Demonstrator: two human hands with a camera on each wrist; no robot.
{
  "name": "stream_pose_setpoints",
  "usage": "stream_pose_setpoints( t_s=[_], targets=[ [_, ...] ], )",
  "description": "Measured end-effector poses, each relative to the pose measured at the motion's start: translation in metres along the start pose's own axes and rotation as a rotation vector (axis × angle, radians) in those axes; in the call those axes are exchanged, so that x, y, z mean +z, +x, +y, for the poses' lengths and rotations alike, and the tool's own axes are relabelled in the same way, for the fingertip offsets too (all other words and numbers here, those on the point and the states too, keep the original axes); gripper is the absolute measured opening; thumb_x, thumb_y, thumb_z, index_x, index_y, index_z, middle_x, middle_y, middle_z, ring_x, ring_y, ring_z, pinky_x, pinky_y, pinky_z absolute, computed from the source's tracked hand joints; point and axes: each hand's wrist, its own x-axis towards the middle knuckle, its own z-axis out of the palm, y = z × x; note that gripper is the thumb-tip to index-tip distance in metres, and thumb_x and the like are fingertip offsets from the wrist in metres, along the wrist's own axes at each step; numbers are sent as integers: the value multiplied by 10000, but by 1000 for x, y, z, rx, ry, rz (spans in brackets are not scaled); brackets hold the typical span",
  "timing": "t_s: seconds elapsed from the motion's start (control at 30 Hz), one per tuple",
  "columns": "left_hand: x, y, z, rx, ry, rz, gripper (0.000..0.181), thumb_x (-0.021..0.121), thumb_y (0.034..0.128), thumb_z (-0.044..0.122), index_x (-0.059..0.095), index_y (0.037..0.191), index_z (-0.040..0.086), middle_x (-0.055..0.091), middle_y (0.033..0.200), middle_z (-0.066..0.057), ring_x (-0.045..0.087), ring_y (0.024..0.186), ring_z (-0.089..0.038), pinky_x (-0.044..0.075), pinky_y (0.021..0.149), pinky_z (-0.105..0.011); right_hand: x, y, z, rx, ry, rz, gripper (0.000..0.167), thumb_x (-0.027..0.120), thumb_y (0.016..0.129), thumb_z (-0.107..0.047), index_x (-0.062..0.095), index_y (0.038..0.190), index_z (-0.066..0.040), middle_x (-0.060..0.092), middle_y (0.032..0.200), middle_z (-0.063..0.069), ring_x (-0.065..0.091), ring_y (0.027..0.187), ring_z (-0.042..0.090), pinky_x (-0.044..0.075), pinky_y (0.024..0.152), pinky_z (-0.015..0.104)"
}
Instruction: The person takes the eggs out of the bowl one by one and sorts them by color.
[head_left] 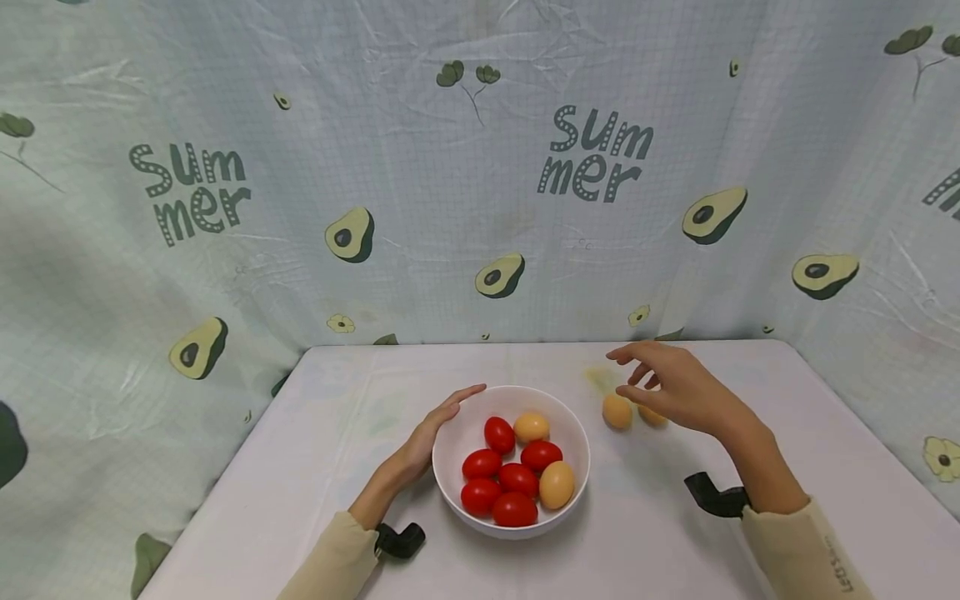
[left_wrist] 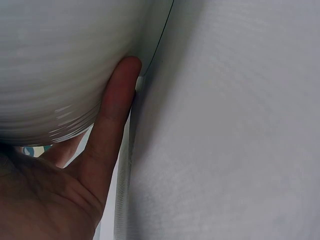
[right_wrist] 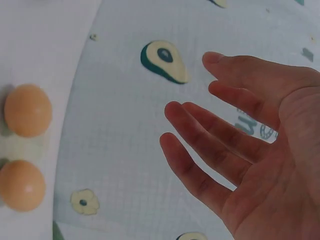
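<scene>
A white bowl [head_left: 512,533] holds several red eggs [head_left: 513,509] and two tan eggs [head_left: 557,485]. My left hand [head_left: 429,440] rests against the bowl's left side with its fingers extended; in the left wrist view the hand [left_wrist: 85,175] touches the bowl's outer wall [left_wrist: 55,65]. Over the table at the right, my right hand [head_left: 678,390] is above two more tan eggs [head_left: 617,412], partly covering one [head_left: 652,416]. The right wrist view shows this hand [right_wrist: 255,145] with fingers spread and holding nothing, apart from both eggs [right_wrist: 28,110].
The table [head_left: 645,542] has a pale cloth with a faint yellow-green patch near the right-hand eggs. Behind and beside it hangs a patterned curtain [head_left: 420,167] with avocados and lettering. Black wrist straps [head_left: 716,496] stick out at both wrists.
</scene>
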Motion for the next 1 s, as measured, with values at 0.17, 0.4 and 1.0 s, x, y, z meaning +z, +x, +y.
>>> stream_pose_setpoints(
  t_s=[0.17,0.4,1.0],
  targets=[
    [0,0,-1,-3,4,9,551,184,1109,347,323,1627,223,252,1718,-28,331,1544,-315,413,1131,-171,3,1,-14,-24,12,6,427,783,917,-174,659,1323,-129,708,1215,74,697,953,155,630,783,376],
    [2,1,2,-7,3,15,544,185,1111,352,331,1624,247,261,1714,-6,338,1544,-301,431,1127,-180,6,2,-27,-61,21,2,400,785,917,-174,671,1301,-160,710,1223,30,689,952,130,631,764,342],
    [0,-1,3,-8,9,9,554,203,1105,375,322,1629,238,253,1717,-16,338,1541,-320,392,1221,-384,30,25,-58,-138,55,-153,340,761,941,-226,695,1273,-190,721,1217,5,674,970,102,634,811,330]
  ],
)
